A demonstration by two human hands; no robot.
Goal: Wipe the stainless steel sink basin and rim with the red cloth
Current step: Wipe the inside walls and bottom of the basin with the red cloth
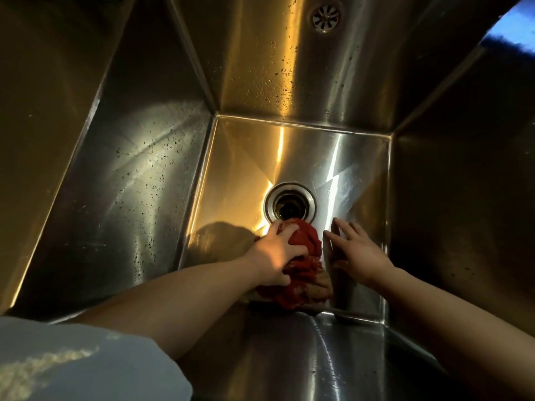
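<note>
Beyond the pale sleeve point(72, 363), the left grip point(275, 253) clutched the red cloth point(304, 285) to scrub the sink floor point(333, 157), the right grip point(359, 253) released, bracing flat.

In the sink basin point(318, 157), the cloth point(304, 256) lies on the floor at lower centre, reaching the drain point(289, 205) just above. The left grip point(275, 253) sits on the cloth. The right grip point(356, 250) lies just right of it. The overflow grille point(325, 17) sits at the frame's top.

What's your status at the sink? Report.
Left hand grips red cloth on basin floor, at the drain. Right hand open, fingers straight, beside it. No obstacle seen.
</note>
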